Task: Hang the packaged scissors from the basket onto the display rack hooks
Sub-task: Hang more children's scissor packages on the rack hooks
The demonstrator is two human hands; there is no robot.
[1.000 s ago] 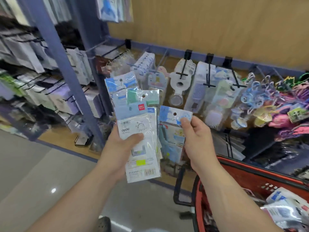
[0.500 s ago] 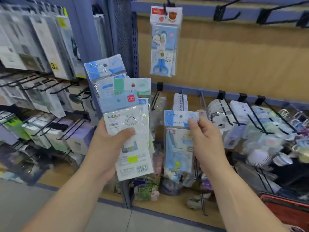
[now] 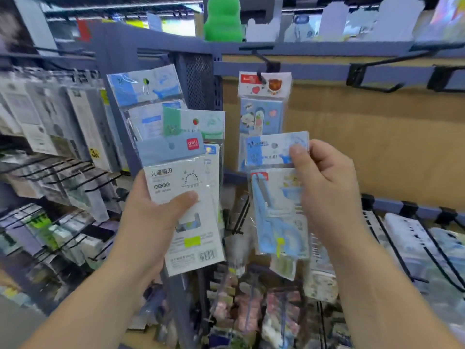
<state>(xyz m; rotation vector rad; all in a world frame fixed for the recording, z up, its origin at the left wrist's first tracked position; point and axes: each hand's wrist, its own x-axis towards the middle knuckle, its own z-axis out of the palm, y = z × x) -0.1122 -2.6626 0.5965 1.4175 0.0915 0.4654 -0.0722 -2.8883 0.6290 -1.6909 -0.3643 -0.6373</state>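
My left hand (image 3: 156, 222) grips a fanned stack of scissors packs (image 3: 176, 152), thumb across the white front card. My right hand (image 3: 327, 187) pinches the blue header card of a single pack of blue scissors (image 3: 276, 210), held upright in front of the rack. Just above it a pack of blue scissors with a red header (image 3: 264, 107) hangs on a black hook (image 3: 261, 64) from the top rail. Further black hooks (image 3: 377, 76) stick out bare along that rail to the right. The basket is out of view.
A blue upright post (image 3: 118, 79) and mesh panel (image 3: 201, 79) divide this wooden-backed bay from the left bay full of hanging packs (image 3: 50, 117). A lower rail of hooks with white goods (image 3: 415, 238) runs at right. More goods (image 3: 264, 311) hang below my hands.
The view has risen from the lower hooks and basket to the top rail. Both hands have lifted their packs, and the single pack now sits just under the hanging one.
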